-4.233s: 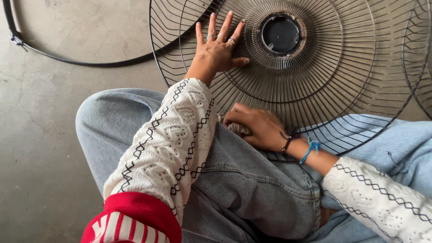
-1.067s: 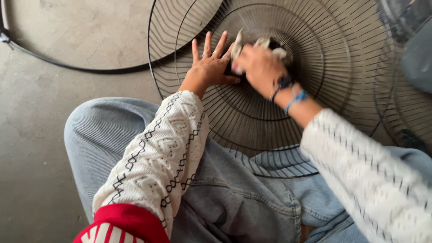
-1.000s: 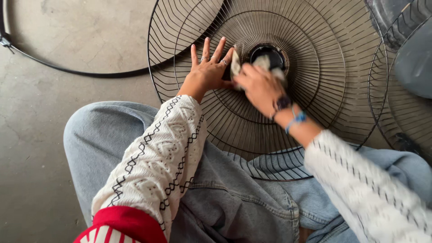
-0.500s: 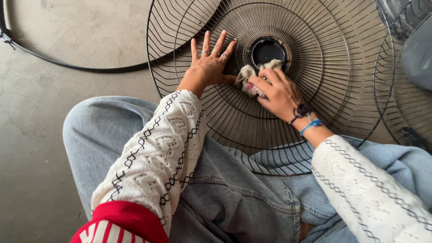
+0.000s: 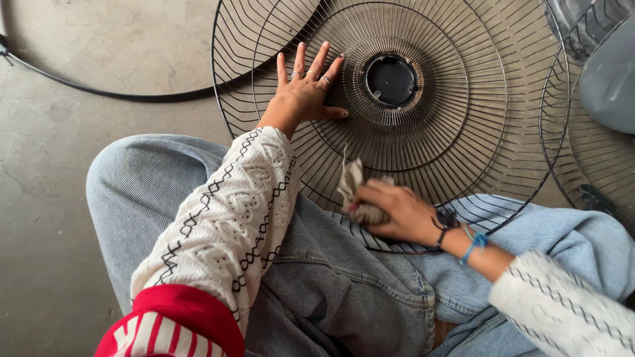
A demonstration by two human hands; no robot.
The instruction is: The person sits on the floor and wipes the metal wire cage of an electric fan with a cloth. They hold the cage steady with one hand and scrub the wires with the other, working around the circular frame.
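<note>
Head view: a black wire fan guard is lain across the lap and floor. It is pressed flat by the left hand, fingers spread, at nine o'clock from the hub. A crumpled beige cloth is gripped by the right hand, fingers curled tight, at the guard's six-o'clock edge.

two hands are showing: one left hand and one right hand. two wire fan guards are lying here, one big guard and a second guard. one cloth, one black ring, and one grey fan blade are showing.
</note>
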